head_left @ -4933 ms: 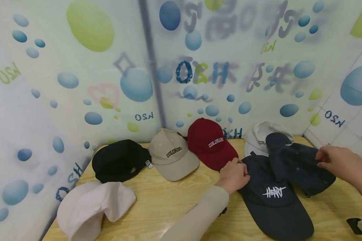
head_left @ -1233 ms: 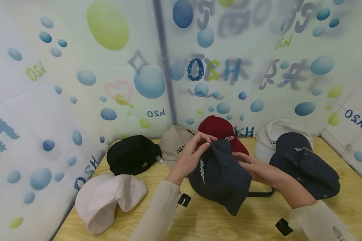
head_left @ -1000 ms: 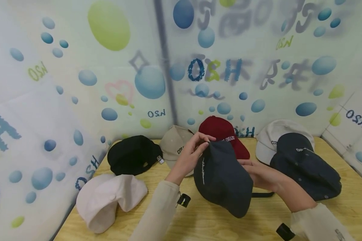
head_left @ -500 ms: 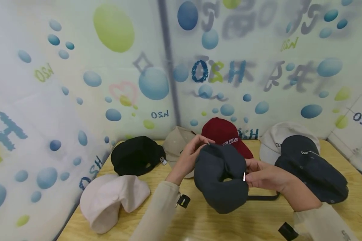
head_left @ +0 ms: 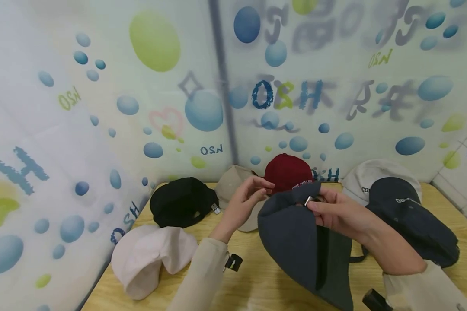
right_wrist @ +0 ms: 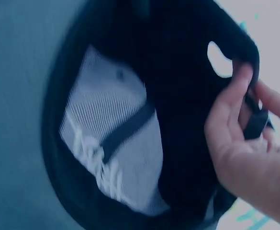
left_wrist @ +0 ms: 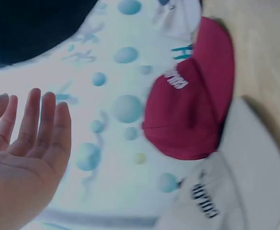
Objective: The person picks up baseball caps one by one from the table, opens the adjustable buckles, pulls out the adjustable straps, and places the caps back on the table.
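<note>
Dark grey-blue cap held in front of the red cap, the right grip pinching it at the metal buckle. Left grip loosely extended, holding nothing, in front and to the left of the red cap. On the desk, beige cap and black cap lie left of the red cap; navy cap lies to its right.

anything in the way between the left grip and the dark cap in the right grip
Nothing visible: the left wrist view shows only open space between the left grip and the dark cap. The red cap lies behind them, not between.
</note>
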Demonstrator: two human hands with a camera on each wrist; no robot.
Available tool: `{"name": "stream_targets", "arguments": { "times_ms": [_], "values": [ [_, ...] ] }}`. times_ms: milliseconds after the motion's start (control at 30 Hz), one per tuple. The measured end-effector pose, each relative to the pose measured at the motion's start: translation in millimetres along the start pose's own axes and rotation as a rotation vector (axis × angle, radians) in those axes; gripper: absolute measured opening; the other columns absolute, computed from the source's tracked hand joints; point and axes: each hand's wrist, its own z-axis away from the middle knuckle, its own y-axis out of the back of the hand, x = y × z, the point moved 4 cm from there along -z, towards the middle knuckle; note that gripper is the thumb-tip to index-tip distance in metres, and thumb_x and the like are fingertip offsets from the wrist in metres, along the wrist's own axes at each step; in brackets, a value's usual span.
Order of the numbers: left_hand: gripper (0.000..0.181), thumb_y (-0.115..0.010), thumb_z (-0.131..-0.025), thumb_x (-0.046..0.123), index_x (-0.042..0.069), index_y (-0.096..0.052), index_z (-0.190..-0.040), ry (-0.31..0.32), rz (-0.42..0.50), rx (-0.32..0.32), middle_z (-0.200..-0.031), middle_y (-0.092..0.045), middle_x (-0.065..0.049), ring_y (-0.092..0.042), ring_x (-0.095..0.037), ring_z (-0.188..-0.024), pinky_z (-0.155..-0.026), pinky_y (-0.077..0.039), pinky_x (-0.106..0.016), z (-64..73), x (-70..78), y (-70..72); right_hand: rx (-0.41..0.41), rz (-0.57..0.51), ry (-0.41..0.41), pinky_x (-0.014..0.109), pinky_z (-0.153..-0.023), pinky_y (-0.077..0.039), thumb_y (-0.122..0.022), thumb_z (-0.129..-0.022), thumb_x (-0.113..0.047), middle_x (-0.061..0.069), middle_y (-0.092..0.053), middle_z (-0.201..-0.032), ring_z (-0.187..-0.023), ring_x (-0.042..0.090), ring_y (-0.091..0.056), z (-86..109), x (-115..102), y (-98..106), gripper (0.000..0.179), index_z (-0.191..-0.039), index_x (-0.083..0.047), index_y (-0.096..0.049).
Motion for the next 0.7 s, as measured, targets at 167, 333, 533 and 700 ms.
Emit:
{"name": "stream_targets", "arguments": {
  "times_ms": [167,333,533,700],
  "values": [
    [0.018,-0.053,-0.103,0.011,0.005,-0.056,-0.12,-0.052,-0.133,0.153,-0.124,-0.06,-0.013,-0.061,-0.027,-0.112,-0.097,-0.053,-0.04,6.2,26.4,4.6,0.258,0.088,-0.011,0.025,-0.09,-0.057,-0.046,-0.105,-0.008,-0.005,-0.07,-0.12,-0.108,0.008,-0.069,-1.0,-7.9,-1.0,0.027,-0.128,-0.019,-0.056],
    [0.009,-0.06,-0.1,0.013,0.009,-0.059,-0.108,-0.205,-0.439,0.336,-0.097,-0.057,-0.006,-0.053,-0.016,-0.083,-0.074,-0.049,-0.03,10.2,62.8,0.2,0.371,0.075,0.019,0.024,-0.089,-0.056,-0.044,-0.107,-0.013,-0.006,-0.068,-0.114,-0.105,0.01,-0.068,-3.7,-10.1,-3.1,0.016,-0.121,-0.015,-0.053],
    [0.036,-0.076,-0.088,0.036,0.016,-0.06,-0.113,-0.186,-0.765,0.233,-0.096,-0.056,0.001,-0.052,-0.007,-0.073,-0.063,-0.047,-0.02,6.2,83.4,-26.2,0.479,-0.009,0.022,0.025,-0.097,-0.054,-0.044,-0.107,-0.02,-0.003,-0.058,-0.125,-0.112,0.011,-0.067,-9.7,-12.0,-11.4,0.027,-0.132,-0.01,-0.044],
    [0.036,-0.079,-0.087,0.026,0.016,-0.06,-0.116,-0.198,-0.808,0.23,-0.115,-0.054,-0.005,-0.062,-0.012,-0.084,-0.069,-0.056,-0.023,-2.5,78.7,-35.6,0.504,-0.102,0.018,0.03,-0.102,-0.053,-0.046,-0.107,-0.022,-0.002,-0.059,-0.132,-0.116,0.014,-0.068,-14.4,-10.5,-14.6,0.013,-0.11,-0.013,-0.055]
  ]
}}
